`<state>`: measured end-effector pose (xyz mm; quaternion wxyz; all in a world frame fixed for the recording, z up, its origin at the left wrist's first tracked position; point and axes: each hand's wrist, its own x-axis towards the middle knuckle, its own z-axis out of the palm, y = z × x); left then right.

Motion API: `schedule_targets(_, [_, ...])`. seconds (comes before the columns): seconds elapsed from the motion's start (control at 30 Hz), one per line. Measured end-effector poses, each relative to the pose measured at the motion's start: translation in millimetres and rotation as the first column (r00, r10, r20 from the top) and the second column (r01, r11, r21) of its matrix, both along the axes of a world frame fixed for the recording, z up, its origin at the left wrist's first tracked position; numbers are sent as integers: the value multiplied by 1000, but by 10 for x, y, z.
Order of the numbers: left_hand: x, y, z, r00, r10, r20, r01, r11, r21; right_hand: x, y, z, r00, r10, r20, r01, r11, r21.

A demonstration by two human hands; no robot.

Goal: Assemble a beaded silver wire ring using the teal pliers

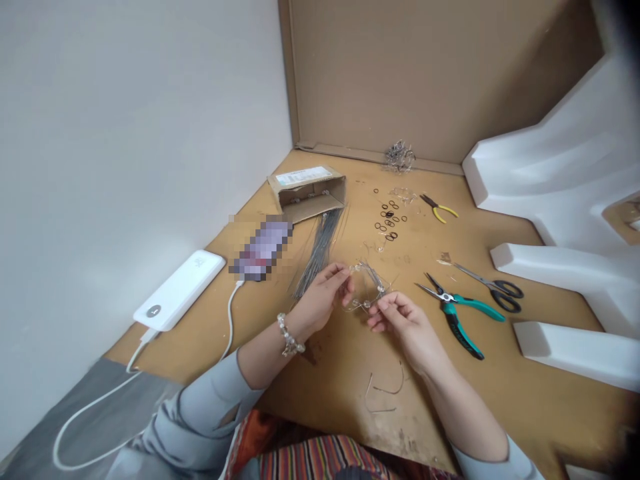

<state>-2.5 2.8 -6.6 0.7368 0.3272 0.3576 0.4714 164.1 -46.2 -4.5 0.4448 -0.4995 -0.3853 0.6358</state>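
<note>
Both hands hold a ring of thin wire with clear beads (367, 304) above the table's middle. My left hand (330, 290) pinches its left side between thumb and fingers. On the lower right side, my right hand (400, 317) grips the same ring near a bead. Loose wire ends stick out at the ring's upper right. Behind my left hand lies a bundle of straight grey wires (316, 257), its far end near a small open cardboard box (310, 193). Teal-handled long-nose pliers (457, 308) lie spread to the right of my right hand.
Scissors (500, 290) and yellow-handled pliers (437, 208) lie at the right. Several dark rings (390, 217) are scattered behind the hands, with tangled wire (400, 157) at the back. A white power bank (179, 290) and a phone (263, 250) lie left. White foam (540, 270) borders the right.
</note>
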Motion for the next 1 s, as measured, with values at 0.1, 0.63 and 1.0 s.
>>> schedule_targets(0.1, [-30, 9, 13, 983, -127, 135, 140, 986, -90, -15, -2, 36, 995, -39, -89, 38, 999, -15])
schedule_targets(0.63, [-3, 28, -4, 959, -72, 275, 113, 984, -140, -53, 3, 67, 958, -121, -260, 102, 991, -86])
schedule_targets(1.0, [98, -93, 17, 981, -194, 6, 194, 979, -55, -66, 23, 40, 933, -181, -311, 196, 981, 16])
